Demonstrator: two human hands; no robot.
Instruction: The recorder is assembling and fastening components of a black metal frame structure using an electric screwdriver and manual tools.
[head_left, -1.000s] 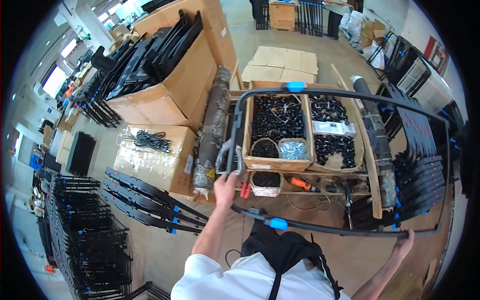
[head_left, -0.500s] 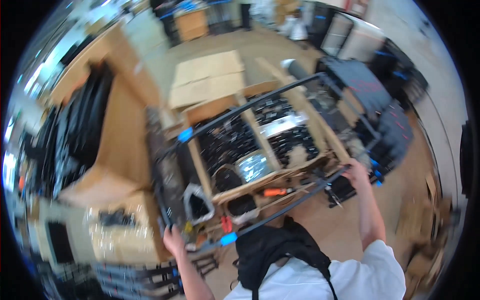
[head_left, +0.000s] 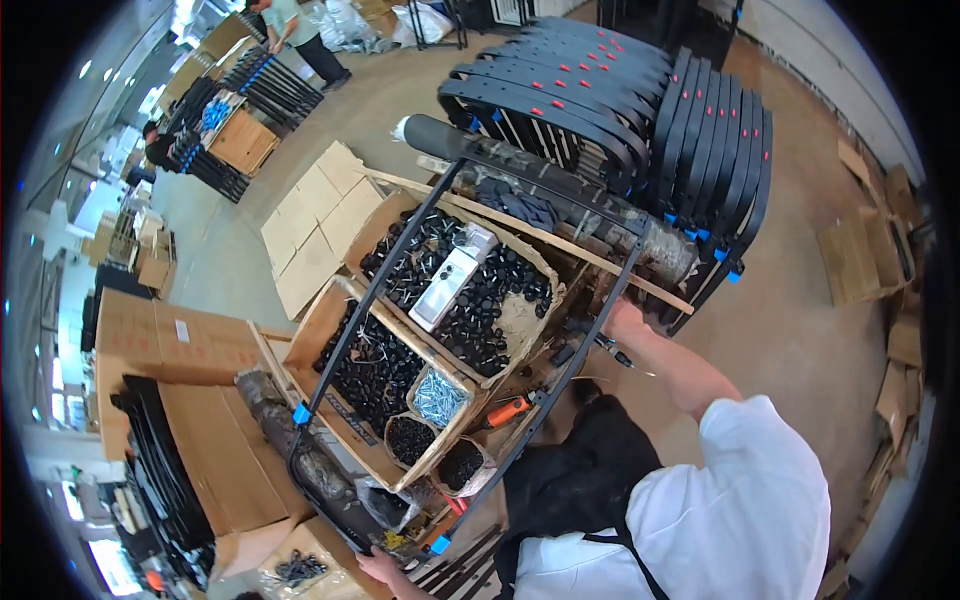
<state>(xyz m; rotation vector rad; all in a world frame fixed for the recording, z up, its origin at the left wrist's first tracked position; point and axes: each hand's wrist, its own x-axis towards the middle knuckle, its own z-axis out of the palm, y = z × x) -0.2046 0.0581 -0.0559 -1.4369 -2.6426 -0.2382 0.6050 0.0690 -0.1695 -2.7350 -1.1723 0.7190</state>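
Observation:
Both my hands hold a dark rectangular metal tube frame [head_left: 545,402] with blue corner pieces, raised over the parts boxes. My left hand [head_left: 378,566] is closed on its lower left end, near a blue piece [head_left: 440,545]. My right hand [head_left: 622,318] grips the bar at the opposite end, fingers partly hidden. Below the frame, a cardboard box [head_left: 545,268] holds black plastic parts and a silver box-shaped object [head_left: 445,290]. Beside it are silver screws [head_left: 438,398], small containers of black parts [head_left: 410,440] and an orange-handled tool [head_left: 507,411].
Stacked black curved frames [head_left: 570,95] with red pieces stand at the far right, beyond a wrapped roll [head_left: 540,175]. Large cartons [head_left: 215,455] are at left. Cardboard pieces [head_left: 880,255] lie along the right wall. Two people [head_left: 295,35] are in the far left background.
The view has swung right, bringing the stacked black frames into fuller view. The held frame is now tilted more steeply, its right end farther away and its left end nearer. Both hands keep hold.

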